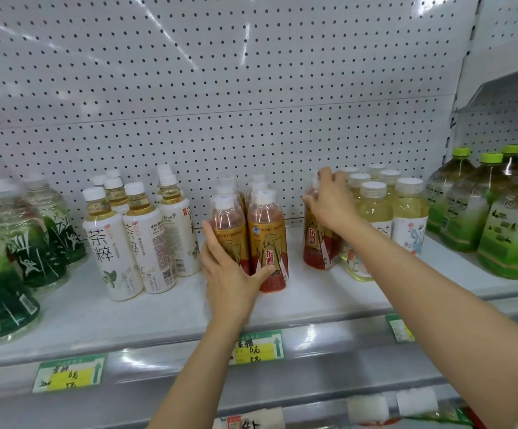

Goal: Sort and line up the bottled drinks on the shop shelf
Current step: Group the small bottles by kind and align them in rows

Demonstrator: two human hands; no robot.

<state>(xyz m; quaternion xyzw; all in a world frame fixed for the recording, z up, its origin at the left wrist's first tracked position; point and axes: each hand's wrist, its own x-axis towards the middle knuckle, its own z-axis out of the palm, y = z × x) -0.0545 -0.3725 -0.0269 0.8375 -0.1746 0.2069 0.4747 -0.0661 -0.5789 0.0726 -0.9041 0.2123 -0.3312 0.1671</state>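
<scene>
On the shelf (313, 301), the left hand (233, 274) grips the front red-gold bottles (267, 243); right hand (328, 202) clasps a stray red-gold bottle (316, 243) beside the pale tea bottles (375, 212). Next, I judge, it joins its group.

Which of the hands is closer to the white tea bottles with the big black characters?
The left. The left hand grips the front red-and-gold bottles, right beside the white tea bottles. The right hand holds a lone red-and-gold bottle farther right.

The white tea bottle (112, 247) reads 茶粹; the red-gold bottle (268, 243) reads 东鹏; the left price tag (69, 376) shows 6元.
</scene>
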